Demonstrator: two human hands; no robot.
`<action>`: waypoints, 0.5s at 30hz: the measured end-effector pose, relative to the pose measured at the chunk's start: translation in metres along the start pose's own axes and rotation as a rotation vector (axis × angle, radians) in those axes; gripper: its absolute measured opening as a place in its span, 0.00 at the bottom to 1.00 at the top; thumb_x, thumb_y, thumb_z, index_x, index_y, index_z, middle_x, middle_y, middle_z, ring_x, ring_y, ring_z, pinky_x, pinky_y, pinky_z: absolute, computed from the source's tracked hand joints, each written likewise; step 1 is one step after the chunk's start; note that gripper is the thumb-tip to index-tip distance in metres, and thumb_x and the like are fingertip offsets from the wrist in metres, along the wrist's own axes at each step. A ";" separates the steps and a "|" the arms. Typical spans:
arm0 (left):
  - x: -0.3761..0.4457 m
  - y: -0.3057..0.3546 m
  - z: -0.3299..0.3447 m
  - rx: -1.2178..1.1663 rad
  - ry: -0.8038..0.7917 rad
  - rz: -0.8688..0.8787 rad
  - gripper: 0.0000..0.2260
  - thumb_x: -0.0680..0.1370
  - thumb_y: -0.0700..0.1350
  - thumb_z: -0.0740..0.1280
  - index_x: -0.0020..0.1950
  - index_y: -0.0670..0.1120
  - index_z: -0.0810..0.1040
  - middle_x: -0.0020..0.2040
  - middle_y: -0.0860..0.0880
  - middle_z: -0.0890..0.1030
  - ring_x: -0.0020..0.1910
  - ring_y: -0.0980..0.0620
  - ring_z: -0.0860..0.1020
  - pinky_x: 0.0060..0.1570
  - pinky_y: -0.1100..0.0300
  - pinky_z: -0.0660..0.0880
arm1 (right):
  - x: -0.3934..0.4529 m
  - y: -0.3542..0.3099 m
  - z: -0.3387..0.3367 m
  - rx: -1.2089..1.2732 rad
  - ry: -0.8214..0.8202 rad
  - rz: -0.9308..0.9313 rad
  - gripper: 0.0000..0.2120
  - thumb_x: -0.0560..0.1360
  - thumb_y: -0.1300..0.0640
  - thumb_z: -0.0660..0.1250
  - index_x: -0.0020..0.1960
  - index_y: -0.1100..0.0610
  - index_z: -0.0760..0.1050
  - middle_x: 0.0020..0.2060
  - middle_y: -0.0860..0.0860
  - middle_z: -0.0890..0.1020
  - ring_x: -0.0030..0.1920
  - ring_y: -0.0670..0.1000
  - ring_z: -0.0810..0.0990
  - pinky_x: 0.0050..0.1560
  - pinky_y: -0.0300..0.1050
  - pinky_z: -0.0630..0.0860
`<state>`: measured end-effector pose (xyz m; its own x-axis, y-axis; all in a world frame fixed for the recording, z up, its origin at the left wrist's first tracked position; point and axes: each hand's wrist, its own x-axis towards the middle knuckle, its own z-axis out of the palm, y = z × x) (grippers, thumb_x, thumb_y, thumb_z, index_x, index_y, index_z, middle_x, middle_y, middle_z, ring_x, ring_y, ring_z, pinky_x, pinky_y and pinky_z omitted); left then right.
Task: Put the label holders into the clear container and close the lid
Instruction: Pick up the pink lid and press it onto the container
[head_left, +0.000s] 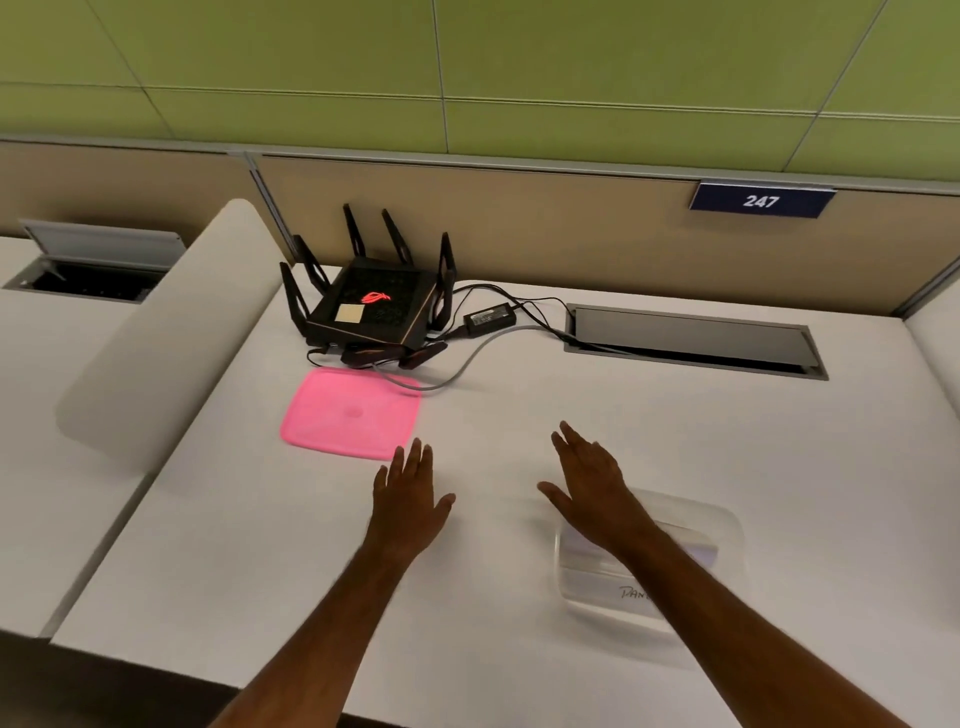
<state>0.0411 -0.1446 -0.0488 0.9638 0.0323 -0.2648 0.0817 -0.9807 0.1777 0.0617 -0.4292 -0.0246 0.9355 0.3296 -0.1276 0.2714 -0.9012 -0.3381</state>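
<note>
Both hands are spread flat: left hand (410, 493) near the pink lid (353, 413), right hand (589, 480) just past the clear container (727, 525).

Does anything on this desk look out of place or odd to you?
Mildly. The pink lid lies flat by the router, well apart from the clear container it belongs on, and a grey cable crosses its far corner. Nothing looks spilled or damaged.

A blue sign (761, 201) on the partition is showing "247" in white. Handwriting on a card inside the clear container (727, 525) is reading "Dan", the rest hiding behind an arm. The router (371, 306) is glowing with a red logo, no words.
</note>
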 end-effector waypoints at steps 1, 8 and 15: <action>0.003 -0.009 -0.001 0.009 -0.003 -0.019 0.36 0.82 0.61 0.58 0.83 0.46 0.48 0.84 0.47 0.46 0.82 0.45 0.45 0.78 0.45 0.50 | 0.006 -0.004 0.003 -0.005 -0.012 -0.011 0.36 0.84 0.40 0.55 0.84 0.58 0.48 0.84 0.53 0.46 0.83 0.51 0.47 0.80 0.48 0.41; 0.024 -0.063 -0.013 0.008 -0.004 -0.133 0.37 0.81 0.62 0.59 0.83 0.46 0.48 0.84 0.46 0.49 0.82 0.44 0.51 0.77 0.45 0.54 | 0.052 -0.036 0.020 0.036 -0.113 -0.024 0.36 0.85 0.43 0.56 0.83 0.60 0.46 0.84 0.55 0.46 0.83 0.52 0.45 0.82 0.48 0.40; 0.050 -0.110 -0.026 -0.022 0.009 -0.229 0.37 0.81 0.61 0.60 0.83 0.45 0.51 0.83 0.44 0.53 0.81 0.43 0.55 0.76 0.45 0.58 | 0.089 -0.070 0.045 0.139 -0.191 -0.014 0.35 0.84 0.46 0.59 0.83 0.59 0.48 0.84 0.54 0.47 0.83 0.52 0.46 0.80 0.44 0.43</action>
<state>0.0870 -0.0305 -0.0567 0.9216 0.2554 -0.2924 0.3041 -0.9431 0.1347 0.1161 -0.3243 -0.0542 0.8686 0.4007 -0.2916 0.2375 -0.8530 -0.4648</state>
